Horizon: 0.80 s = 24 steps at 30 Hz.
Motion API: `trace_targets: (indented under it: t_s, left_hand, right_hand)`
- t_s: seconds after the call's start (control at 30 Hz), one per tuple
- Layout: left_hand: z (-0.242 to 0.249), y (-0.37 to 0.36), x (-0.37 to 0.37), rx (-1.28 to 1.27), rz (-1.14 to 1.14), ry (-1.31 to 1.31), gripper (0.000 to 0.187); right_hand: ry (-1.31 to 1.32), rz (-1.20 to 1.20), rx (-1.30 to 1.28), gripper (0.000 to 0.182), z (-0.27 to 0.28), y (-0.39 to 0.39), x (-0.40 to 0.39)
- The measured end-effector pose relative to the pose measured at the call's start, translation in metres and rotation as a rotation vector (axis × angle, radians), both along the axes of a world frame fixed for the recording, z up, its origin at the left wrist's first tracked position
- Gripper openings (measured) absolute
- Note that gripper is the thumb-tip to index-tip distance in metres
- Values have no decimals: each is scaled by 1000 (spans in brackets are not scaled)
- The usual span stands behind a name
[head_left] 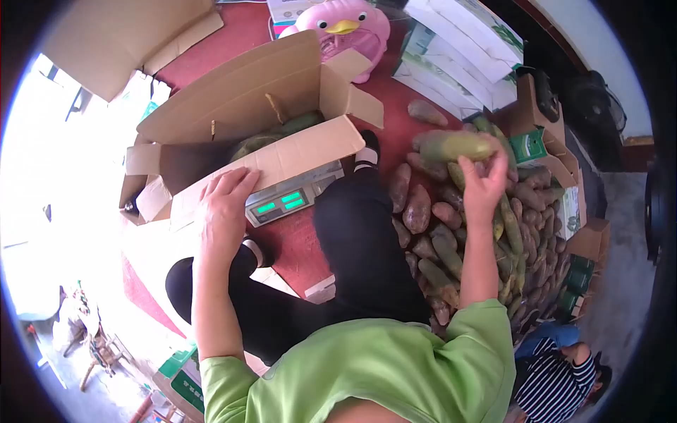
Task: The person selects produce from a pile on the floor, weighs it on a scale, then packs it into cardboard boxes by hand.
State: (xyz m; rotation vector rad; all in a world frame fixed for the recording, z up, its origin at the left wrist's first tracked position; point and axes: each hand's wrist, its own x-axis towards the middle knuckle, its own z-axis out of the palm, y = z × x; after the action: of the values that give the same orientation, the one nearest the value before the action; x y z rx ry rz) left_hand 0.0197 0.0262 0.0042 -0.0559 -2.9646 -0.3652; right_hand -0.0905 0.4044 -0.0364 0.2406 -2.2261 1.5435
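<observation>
My right hand (484, 185) is closed round a long green radish (458, 146), raised above a pile of root vegetables (446, 243). The radish is slightly blurred. My left hand (227, 204) lies on the folded-out flap (303, 156) of a cardboard box (236, 95), fingers stretched over the cardboard. Inside the box several green radishes (300, 123) show, partly hidden by the flap. Under the box sits a scale (282, 206) with lit green digits, too small to read.
A pink duck-faced plastic item (352, 35) and white cartons (458, 53) stand at the back. Green boxes (578, 275) lie to the right. A person in a striped shirt (557, 381) is at the lower right. My legs (363, 247) flank the scale on red flooring (293, 257).
</observation>
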Motion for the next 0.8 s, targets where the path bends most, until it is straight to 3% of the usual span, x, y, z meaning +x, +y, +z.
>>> trace_targets:
  t_s: [0.23, 0.37, 0.43, 0.5, 0.63, 0.7, 0.8]
  left_hand:
    - [-1, -1, 0, -25, 6, -8, 37]
    - [-5, -3, 2, -20, 18, -34, 37]
    - [-3, -1, 2, -8, 18, -52, 38]
    - [-1, -1, 0, 6, 32, -55, 38]
    - [1, -1, -2, 33, 40, -54, 39]
    - [3, 3, -2, 24, 51, -24, 37]
    - [5, -2, -4, 52, -6, -8, 34]
  right_hand:
    - [282, 351, -298, 49, 87, -88, -39]
    - [259, 532, -108, 46, 95, -151, -52]
    - [493, 572, 76, 31, 84, -187, -69]
    - [508, 473, 487, 44, 66, -214, -67]
    - [447, 416, 649, 34, 46, -217, -57]
    - [318, 483, 273, 26, 46, -196, -47]
    - [257, 322, 9, 14, 25, -149, -31]
